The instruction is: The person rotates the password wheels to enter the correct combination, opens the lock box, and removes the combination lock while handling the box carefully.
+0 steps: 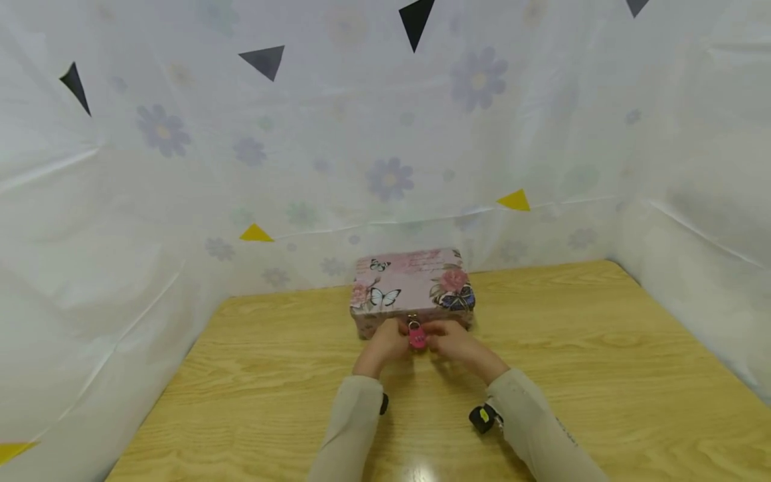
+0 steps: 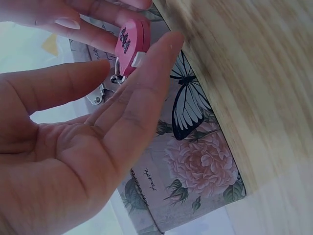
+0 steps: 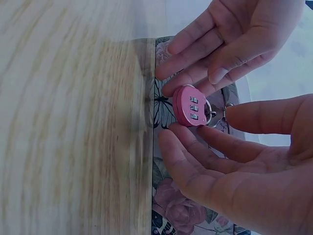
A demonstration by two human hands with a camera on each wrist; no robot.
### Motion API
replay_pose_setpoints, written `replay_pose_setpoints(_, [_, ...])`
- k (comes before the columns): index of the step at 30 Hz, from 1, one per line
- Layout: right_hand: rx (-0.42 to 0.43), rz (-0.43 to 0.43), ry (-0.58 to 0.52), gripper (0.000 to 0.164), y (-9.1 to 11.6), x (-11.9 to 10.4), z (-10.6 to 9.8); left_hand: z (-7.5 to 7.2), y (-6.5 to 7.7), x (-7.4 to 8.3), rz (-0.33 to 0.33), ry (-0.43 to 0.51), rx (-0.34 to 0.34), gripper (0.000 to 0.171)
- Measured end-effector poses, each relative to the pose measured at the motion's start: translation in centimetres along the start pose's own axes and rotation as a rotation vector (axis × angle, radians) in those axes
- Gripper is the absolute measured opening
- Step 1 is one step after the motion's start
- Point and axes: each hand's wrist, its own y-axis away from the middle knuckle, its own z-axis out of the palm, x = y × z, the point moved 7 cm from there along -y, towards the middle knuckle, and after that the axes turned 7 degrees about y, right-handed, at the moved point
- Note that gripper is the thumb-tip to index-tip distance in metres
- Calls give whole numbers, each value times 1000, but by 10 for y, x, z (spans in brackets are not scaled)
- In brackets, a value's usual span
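Note:
A pink combination padlock [image 1: 417, 337] hangs by its shackle from the metal clasp [image 1: 412, 317] at the front of a pink tin box [image 1: 415, 278] printed with butterflies and flowers. Number dials show on the padlock [image 3: 190, 106] in the right wrist view, too small to read surely. My left hand [image 1: 385, 345] lies at the padlock's left, fingers extended and thumb held apart. On the other side is my right hand [image 1: 454, 341], its fingertips beside the padlock's edge and its thumb near the clasp. Fingertips of both hands are at or very near the padlock; neither pinches it.
The box stands on a wood-grain table [image 1: 271, 388], close to the back edge. Behind and at both sides hangs a pale flowered sheet [image 1: 337, 134] with black and yellow triangles. A small black device [image 1: 482, 418] sits at the right wrist.

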Motion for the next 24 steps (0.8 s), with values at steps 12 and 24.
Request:
replay_pose_setpoints(12, [13, 17, -18, 37, 1, 2, 2, 3, -4, -8, -112, 164, -55, 15])
replay_pose_setpoints(24, [41, 74, 41, 31, -11, 4, 0, 6, -4, -9, -148, 324, -92, 12])
